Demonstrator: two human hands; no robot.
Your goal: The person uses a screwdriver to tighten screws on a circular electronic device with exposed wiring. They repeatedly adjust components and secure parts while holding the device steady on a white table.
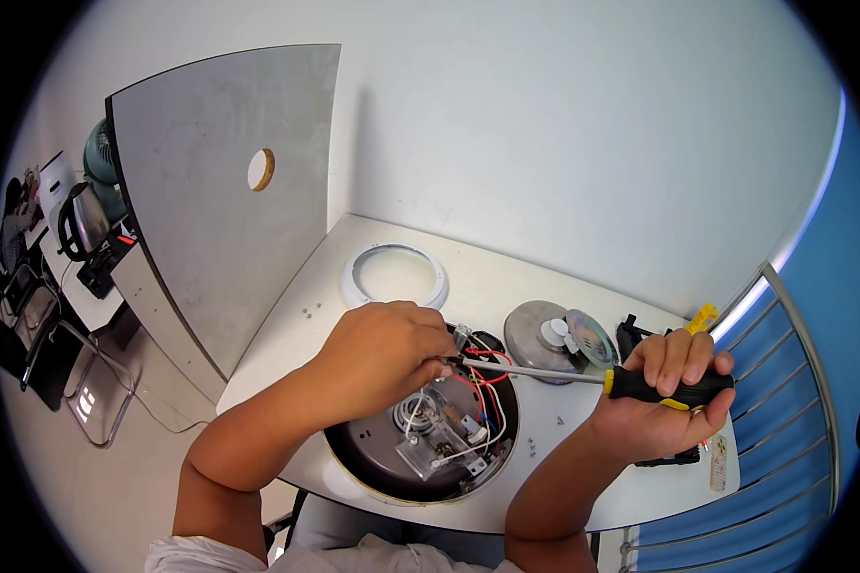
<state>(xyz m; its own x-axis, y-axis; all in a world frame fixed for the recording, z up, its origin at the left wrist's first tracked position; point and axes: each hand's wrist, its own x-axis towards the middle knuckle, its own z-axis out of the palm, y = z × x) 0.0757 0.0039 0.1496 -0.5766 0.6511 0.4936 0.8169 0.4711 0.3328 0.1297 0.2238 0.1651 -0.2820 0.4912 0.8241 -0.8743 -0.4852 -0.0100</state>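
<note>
My right hand is wrapped round the black and yellow handle of a screwdriver. Its long metal shaft runs leftward to the fingertips of my left hand. Those fingers are pinched at the screwdriver's tip; what they hold is hidden. Under them lies an opened round appliance base with a dark metal inside, like that of a rice cooker. Red and white wires, a coiled spring in the centre and a metal bracket show inside it.
A white ring lies at the table's back. Right of the base are a round grey metal lid and a shiny disc. Small screws lie scattered on the table. A grey partition stands left, a metal railing right.
</note>
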